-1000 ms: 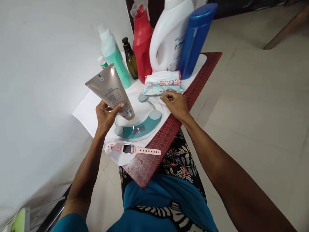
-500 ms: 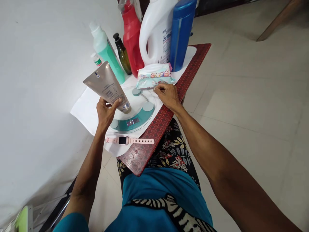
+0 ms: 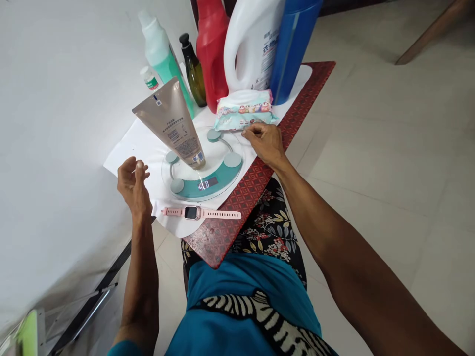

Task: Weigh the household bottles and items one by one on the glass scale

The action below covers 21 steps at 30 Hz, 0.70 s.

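Note:
A grey-brown tube (image 3: pixel 172 123) stands cap down on a round glass scale (image 3: pixel 218 175) with teal pads and a lit display. My left hand (image 3: pixel 132 187) hovers to the left of the scale, fingers loosely apart, holding nothing. My right hand (image 3: pixel 264 142) rests on the scale's far right edge with fingers curled, just below a pack of wet wipes (image 3: pixel 243 109). Near the front of the white sheet (image 3: pixel 126 153) lies a pink smartwatch (image 3: pixel 200 213).
Behind the scale stand a mint-green bottle (image 3: pixel 160 54), a small white vial (image 3: pixel 150 79), a dark pump bottle (image 3: pixel 193 71), a red bottle (image 3: pixel 211 47), a white detergent jug (image 3: pixel 250 44) and a blue bottle (image 3: pixel 293 47). All sit on a red patterned board (image 3: pixel 222 237) over my lap.
My left hand has let go of the tube and drawn back to the left; the tube now stands alone on the scale. The right hand stays by the scale's edge.

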{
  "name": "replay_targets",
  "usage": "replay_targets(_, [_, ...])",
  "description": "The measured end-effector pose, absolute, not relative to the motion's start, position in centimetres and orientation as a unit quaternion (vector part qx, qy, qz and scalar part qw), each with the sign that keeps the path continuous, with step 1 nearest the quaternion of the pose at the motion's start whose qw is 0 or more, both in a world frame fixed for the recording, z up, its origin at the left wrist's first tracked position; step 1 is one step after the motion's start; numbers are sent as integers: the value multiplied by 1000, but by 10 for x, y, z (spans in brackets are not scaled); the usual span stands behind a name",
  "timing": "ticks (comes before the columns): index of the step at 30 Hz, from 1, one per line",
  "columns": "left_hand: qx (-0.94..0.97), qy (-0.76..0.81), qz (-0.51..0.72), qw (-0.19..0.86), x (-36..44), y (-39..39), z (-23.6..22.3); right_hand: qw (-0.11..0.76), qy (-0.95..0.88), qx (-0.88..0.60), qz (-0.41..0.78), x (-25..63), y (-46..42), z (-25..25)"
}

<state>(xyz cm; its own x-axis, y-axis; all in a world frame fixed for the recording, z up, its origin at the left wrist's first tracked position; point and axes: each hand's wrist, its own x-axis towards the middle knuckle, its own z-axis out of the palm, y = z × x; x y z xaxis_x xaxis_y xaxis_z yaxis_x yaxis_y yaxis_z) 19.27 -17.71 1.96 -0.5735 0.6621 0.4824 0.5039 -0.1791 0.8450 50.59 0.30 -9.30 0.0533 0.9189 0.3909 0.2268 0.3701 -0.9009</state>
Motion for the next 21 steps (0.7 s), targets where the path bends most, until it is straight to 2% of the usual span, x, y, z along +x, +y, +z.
replay_targets(6, [505,659,551,80,188,-179,18,560,-611,-462,315,508,4,-96])
replay_targets(12, [633,588,477,160,235,-138,14,564,-601,-460,331,508,4,-95])
replay_targets(18, [558,601,547,169,249,-104,8,558,-599,-456,348,511,3,-90])
replay_targets(21, [529,574,614,113,230,-87,27,558,-598,-451,357,512,2,-86])
